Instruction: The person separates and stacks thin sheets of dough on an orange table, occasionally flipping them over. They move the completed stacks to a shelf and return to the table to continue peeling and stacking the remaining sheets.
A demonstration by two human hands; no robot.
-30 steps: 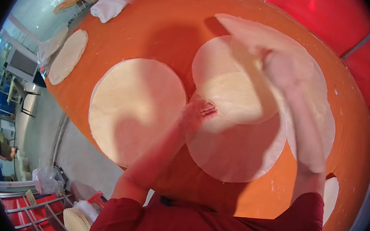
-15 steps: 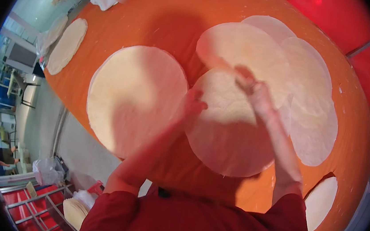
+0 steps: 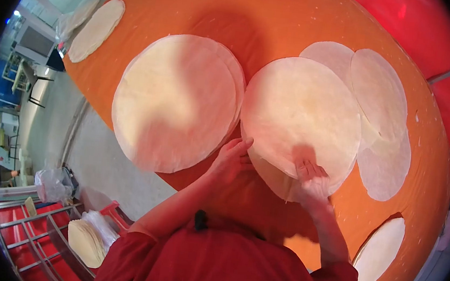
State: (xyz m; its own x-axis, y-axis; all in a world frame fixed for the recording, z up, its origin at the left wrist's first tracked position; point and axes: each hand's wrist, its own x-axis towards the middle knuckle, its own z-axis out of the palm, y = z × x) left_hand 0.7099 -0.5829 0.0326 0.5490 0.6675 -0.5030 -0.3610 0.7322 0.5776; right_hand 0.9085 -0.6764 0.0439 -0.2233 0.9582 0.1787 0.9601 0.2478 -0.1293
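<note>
In front of me a round, thin flatbread sheet [image 3: 303, 115] lies over another round whose lower edge pokes out beneath it. My right hand [image 3: 312, 182] rests on its lower right part, fingers stretched out and lying flat. At the lower left rim, my left hand [image 3: 232, 159] has its fingers extended by the edge, with no sheet gripped. To the left sits a second stack of rounds [image 3: 158, 101], a lower one showing along its right side. Overlapping sheets [image 3: 383, 96] lie at the right, partly covered by the front round.
An orange table cover [image 3: 281, 10] bears the rounds. Single sheets lie at the far left [image 3: 96, 30] and near right [image 3: 381, 256]. Lower left, a metal rack [image 3: 37, 236] stands near a stack of sheets [image 3: 85, 242] and a plastic bag [image 3: 54, 183].
A sheet from the right-hand pile now covers the middle round. Both hands have moved down toward its near edge, the right one lying flat. The left stack now shows an offset second edge.
</note>
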